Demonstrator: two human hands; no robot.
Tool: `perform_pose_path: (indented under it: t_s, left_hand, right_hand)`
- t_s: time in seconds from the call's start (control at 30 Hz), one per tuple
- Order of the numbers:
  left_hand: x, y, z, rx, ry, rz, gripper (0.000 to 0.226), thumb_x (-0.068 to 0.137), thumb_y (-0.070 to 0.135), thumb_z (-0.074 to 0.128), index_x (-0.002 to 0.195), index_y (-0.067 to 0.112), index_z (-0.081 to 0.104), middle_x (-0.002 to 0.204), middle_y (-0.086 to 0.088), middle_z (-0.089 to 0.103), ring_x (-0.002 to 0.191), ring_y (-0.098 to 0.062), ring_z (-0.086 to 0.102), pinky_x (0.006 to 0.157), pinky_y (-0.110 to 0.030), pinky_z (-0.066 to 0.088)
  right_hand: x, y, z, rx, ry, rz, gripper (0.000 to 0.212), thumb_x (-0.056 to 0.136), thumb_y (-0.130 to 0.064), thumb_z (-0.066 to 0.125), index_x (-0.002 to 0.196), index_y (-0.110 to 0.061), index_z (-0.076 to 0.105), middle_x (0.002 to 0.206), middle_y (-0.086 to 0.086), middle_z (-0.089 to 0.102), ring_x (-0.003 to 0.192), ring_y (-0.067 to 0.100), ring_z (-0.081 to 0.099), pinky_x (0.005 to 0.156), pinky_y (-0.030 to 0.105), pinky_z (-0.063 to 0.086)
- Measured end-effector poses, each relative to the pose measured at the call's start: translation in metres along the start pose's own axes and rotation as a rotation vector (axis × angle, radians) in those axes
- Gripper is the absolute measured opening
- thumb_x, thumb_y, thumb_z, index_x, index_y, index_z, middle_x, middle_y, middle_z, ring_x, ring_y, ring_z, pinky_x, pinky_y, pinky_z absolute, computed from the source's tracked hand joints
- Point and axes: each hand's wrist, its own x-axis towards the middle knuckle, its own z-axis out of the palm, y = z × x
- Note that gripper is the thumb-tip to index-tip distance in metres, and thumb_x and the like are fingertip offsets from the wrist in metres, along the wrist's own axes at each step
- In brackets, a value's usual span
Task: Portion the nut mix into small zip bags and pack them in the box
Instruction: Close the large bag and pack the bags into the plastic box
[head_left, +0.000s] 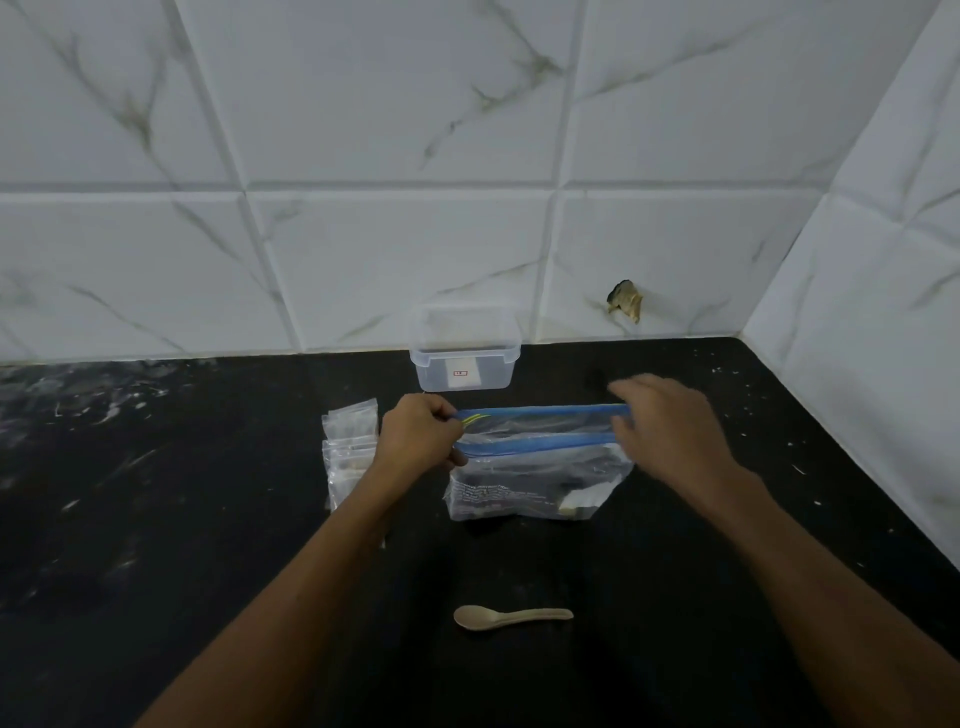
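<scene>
Head view: both hands (423, 431) (662, 431) grip large zip bag (535, 488), print unreadable

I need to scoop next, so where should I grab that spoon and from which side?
Take the spoon by its handle, the narrow end pointing right. It lies flat on the counter with its bowl to the left, so the right hand could probably come from above and pinch the handle's edges.

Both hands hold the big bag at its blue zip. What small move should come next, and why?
Probably let the right hand release the big bag and reach for the spoon. The blue zip already looks pulled apart, the left hand holds one end, and the spoon lies untouched on the counter.
</scene>
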Motion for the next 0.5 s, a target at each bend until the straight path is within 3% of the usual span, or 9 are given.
perform_pose_path:
  t_s: [0.1,0.2,0.3,0.4,0.5]
  left_hand:
    - [0.001,-0.001,0.0,-0.061,-0.016,-0.005,0.005,0.093,0.012,0.062,0.094,0.012,0.067,0.083,-0.007,0.072,0.066,-0.016,0.074,0.059,-0.024,0.058]
    - [-0.001,-0.002,0.0,-0.101,-0.018,0.064,0.006,0.093,0.012,0.063,0.092,0.01,0.068,0.08,-0.009,0.073,0.065,-0.017,0.073,0.062,-0.028,0.059]
    - [-0.007,-0.009,-0.003,-0.204,-0.017,0.143,0.01,0.095,0.014,0.061,0.095,0.009,0.069,0.078,-0.01,0.071,0.064,-0.017,0.071,0.062,-0.028,0.058]
    - [-0.009,-0.032,-0.004,-0.368,0.058,0.138,0.016,0.1,0.009,0.05,0.103,0.012,0.065,0.087,-0.014,0.069,0.075,-0.018,0.068,0.065,-0.024,0.056]
    - [-0.006,-0.074,0.014,-0.174,-0.013,0.114,0.032,0.099,0.002,0.046,0.124,0.019,0.059,0.112,-0.002,0.066,0.102,-0.012,0.062,0.078,-0.016,0.051]
  right_hand:
    - [0.004,-0.036,0.0,0.245,-0.101,-0.231,0.058,0.09,-0.04,0.061,0.143,-0.023,0.043,0.144,-0.001,0.048,0.132,0.015,0.043,0.11,0.036,0.034]
    - [0.019,-0.072,0.015,0.094,-0.173,-0.427,0.07,0.082,-0.053,0.066,0.141,-0.023,0.043,0.14,0.0,0.051,0.128,0.018,0.046,0.107,0.039,0.034]
    - [0.032,-0.088,0.027,0.064,-0.091,-0.488,0.044,0.082,-0.043,0.07,0.119,-0.022,0.059,0.115,0.0,0.064,0.105,0.017,0.058,0.093,0.035,0.042]
    - [0.04,-0.09,0.027,0.103,-0.09,-0.445,0.025,0.086,-0.034,0.069,0.106,-0.02,0.066,0.101,0.001,0.069,0.091,0.016,0.061,0.08,0.029,0.043]
    - [0.046,-0.087,0.024,0.145,-0.105,-0.376,0.018,0.086,-0.032,0.07,0.097,-0.018,0.068,0.095,0.001,0.069,0.082,0.015,0.059,0.071,0.028,0.039]
